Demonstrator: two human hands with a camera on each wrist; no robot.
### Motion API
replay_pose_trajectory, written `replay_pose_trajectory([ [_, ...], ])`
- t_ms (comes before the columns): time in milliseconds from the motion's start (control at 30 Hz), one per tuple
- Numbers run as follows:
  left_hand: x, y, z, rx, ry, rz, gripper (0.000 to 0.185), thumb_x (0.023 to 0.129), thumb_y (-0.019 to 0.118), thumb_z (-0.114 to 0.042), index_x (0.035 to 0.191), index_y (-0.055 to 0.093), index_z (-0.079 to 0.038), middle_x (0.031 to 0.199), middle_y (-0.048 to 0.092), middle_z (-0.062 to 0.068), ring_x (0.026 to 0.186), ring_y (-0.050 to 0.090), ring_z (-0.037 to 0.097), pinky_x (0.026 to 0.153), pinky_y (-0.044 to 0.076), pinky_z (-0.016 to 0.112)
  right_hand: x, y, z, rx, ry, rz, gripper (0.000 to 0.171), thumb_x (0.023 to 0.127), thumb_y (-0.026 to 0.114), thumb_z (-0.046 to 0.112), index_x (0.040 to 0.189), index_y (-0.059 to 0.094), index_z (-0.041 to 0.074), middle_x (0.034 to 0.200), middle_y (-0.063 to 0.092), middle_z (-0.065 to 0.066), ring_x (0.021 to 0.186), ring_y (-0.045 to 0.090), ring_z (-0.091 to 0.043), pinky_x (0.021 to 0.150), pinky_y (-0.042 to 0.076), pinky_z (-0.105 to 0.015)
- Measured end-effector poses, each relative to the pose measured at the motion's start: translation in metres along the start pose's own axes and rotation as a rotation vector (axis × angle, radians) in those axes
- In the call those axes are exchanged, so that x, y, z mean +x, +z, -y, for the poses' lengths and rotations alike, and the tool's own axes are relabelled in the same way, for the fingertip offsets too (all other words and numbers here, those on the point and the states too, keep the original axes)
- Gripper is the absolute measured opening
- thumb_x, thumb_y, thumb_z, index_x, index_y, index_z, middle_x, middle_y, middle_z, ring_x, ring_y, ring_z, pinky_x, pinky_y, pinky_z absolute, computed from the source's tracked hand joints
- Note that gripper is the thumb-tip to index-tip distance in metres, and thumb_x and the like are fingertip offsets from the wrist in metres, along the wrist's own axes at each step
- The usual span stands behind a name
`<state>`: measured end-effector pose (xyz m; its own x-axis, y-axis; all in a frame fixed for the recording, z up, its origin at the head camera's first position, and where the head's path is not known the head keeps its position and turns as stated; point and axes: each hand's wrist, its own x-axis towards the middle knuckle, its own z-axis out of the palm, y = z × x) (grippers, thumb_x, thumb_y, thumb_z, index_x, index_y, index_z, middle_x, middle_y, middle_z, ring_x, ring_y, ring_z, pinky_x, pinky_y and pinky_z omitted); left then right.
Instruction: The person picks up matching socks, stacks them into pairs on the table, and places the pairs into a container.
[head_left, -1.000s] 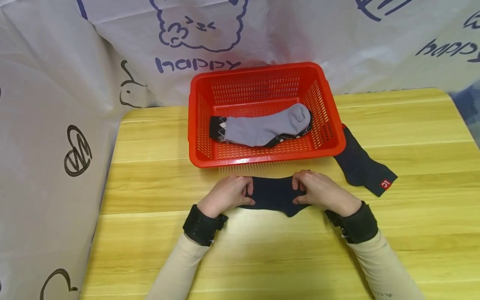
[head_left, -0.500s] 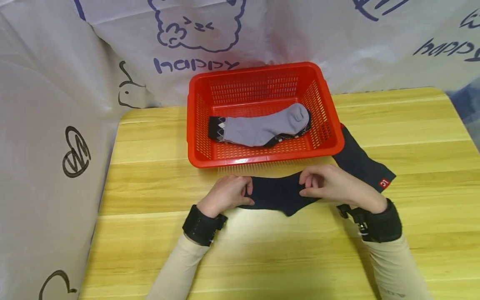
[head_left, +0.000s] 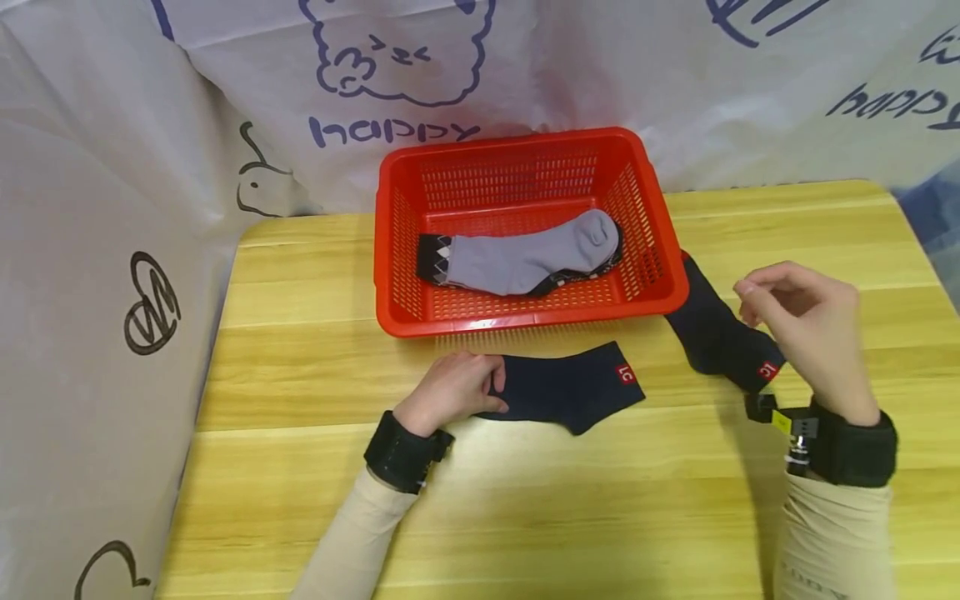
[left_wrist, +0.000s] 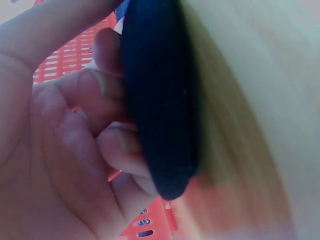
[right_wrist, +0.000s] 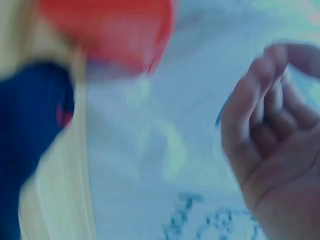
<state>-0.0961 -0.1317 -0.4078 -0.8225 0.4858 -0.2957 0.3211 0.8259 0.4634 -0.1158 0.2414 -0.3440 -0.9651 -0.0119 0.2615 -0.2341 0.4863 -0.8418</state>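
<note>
A dark navy ankle sock point(head_left: 558, 387) lies flat on the table in front of the basket, its red tag at the right end. My left hand point(head_left: 453, 387) holds its left end, fingertips and thumb at the fabric; in the left wrist view the curled fingers point(left_wrist: 115, 145) meet the sock's edge point(left_wrist: 160, 100). A matching dark sock point(head_left: 716, 329) with a red tag lies to the right, its upper end at the basket's corner. Over its right side my right hand point(head_left: 813, 321) is raised, fingers loosely bent and holding nothing, as the right wrist view also shows.
A red plastic basket point(head_left: 525, 318) stands at the table's back edge. Inside lie grey socks point(head_left: 517, 258) with black patterned cuffs. White sheeting point(head_left: 577, 67) with drawings hangs behind and to the left of the wooden table point(head_left: 570, 517).
My right hand has let go of the front sock's right end, uncovering its red tag, and has moved right and up to the other sock. My left hand has stayed put.
</note>
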Motion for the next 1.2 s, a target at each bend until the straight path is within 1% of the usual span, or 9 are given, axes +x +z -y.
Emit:
replay_pose_trajectory([
  [100, 0.0, 0.0, 0.0, 0.001, 0.0, 0.004, 0.027, 0.075, 0.086, -0.031, 0.083, 0.064, -0.017, 0.065, 0.058, -0.005, 0.063, 0.054, 0.01, 0.063, 0.04, 0.027, 0.003, -0.004, -0.014, -0.228, 0.073, -0.038, 0.014, 0.091, 0.068, 0.015, 0.093, 0.07, 0.001, 0.072, 0.059, 0.026, 0.061, 0.053, 0.011, 0.061, 0.041, -0.007],
  [167, 0.0, 0.0, 0.0, 0.0, -0.001, 0.007, 0.027, 0.075, 0.086, -0.031, 0.083, 0.064, -0.017, 0.065, 0.057, -0.005, 0.062, 0.053, 0.01, 0.063, 0.04, 0.027, 0.004, -0.006, -0.024, -0.369, 0.117, 0.016, 0.021, 0.092, 0.067, 0.024, 0.096, 0.07, 0.003, 0.077, 0.065, 0.017, 0.065, 0.047, 0.017, 0.062, 0.037, -0.006],
  [267, 0.0, 0.0, 0.0, -0.002, -0.003, 0.013, 0.027, 0.075, 0.086, -0.031, 0.084, 0.064, -0.017, 0.063, 0.056, -0.006, 0.061, 0.053, 0.01, 0.063, 0.04, 0.027, 0.006, -0.007, -0.04, -0.495, 0.17, 0.131, 0.03, 0.093, 0.066, 0.03, 0.101, 0.067, 0.001, 0.087, 0.07, -0.008, 0.074, 0.054, 0.004, 0.062, 0.037, -0.01],
  [400, 0.001, 0.001, 0.0, -0.002, -0.002, 0.021, 0.027, 0.075, 0.085, -0.031, 0.084, 0.064, -0.017, 0.063, 0.056, -0.006, 0.061, 0.052, 0.009, 0.063, 0.04, 0.027, 0.008, -0.006, -0.056, -0.545, 0.259, 0.274, 0.043, 0.094, 0.065, 0.033, 0.11, 0.06, -0.006, 0.101, 0.066, -0.03, 0.082, 0.062, -0.033, 0.061, 0.043, -0.023],
  [500, 0.001, 0.002, 0.0, -0.002, 0.0, 0.026, 0.027, 0.075, 0.085, -0.031, 0.084, 0.064, -0.017, 0.062, 0.055, -0.006, 0.06, 0.052, 0.009, 0.063, 0.04, 0.027, 0.009, -0.007, -0.063, -0.571, 0.342, 0.384, 0.055, 0.094, 0.063, 0.039, 0.118, 0.054, -0.01, 0.108, 0.063, -0.034, 0.089, 0.063, -0.042, 0.062, 0.049, -0.033],
  [633, 0.002, 0.002, 0.001, -0.003, 0.003, 0.027, 0.027, 0.075, 0.085, -0.031, 0.084, 0.064, -0.016, 0.063, 0.055, -0.006, 0.06, 0.052, 0.009, 0.064, 0.041, 0.028, 0.011, -0.01, -0.068, -0.599, 0.428, 0.479, 0.066, 0.093, 0.062, 0.046, 0.124, 0.048, -0.011, 0.117, 0.06, -0.038, 0.094, 0.063, -0.046, 0.067, 0.052, -0.042],
  [800, 0.001, 0.001, 0.001, -0.001, 0.008, 0.023, 0.027, 0.075, 0.085, -0.031, 0.084, 0.064, -0.017, 0.063, 0.055, -0.006, 0.06, 0.052, 0.009, 0.063, 0.041, 0.027, 0.011, -0.015, -0.072, -0.627, 0.462, 0.504, 0.068, 0.09, 0.067, 0.045, 0.123, 0.048, -0.012, 0.118, 0.059, -0.037, 0.096, 0.062, -0.046, 0.069, 0.051, -0.043],
  [1100, 0.001, 0.0, 0.001, 0.002, 0.007, 0.021, 0.027, 0.075, 0.085, -0.032, 0.084, 0.063, -0.018, 0.061, 0.054, -0.007, 0.059, 0.051, 0.008, 0.062, 0.04, 0.027, 0.017, -0.012, -0.076, -0.643, 0.455, 0.557, 0.058, 0.086, 0.07, 0.043, 0.11, 0.057, -0.008, 0.109, 0.063, -0.031, 0.091, 0.061, -0.04, 0.069, 0.047, -0.04],
  [1200, 0.001, 0.0, 0.002, -0.008, -0.002, 0.026, 0.027, 0.076, 0.085, -0.032, 0.083, 0.063, -0.018, 0.061, 0.053, -0.008, 0.059, 0.051, 0.008, 0.062, 0.039, 0.026, 0.018, -0.01, -0.076, -0.628, 0.444, 0.568, 0.049, 0.086, 0.07, 0.039, 0.103, 0.06, -0.007, 0.094, 0.065, -0.023, 0.081, 0.06, -0.032, 0.065, 0.045, -0.034],
])
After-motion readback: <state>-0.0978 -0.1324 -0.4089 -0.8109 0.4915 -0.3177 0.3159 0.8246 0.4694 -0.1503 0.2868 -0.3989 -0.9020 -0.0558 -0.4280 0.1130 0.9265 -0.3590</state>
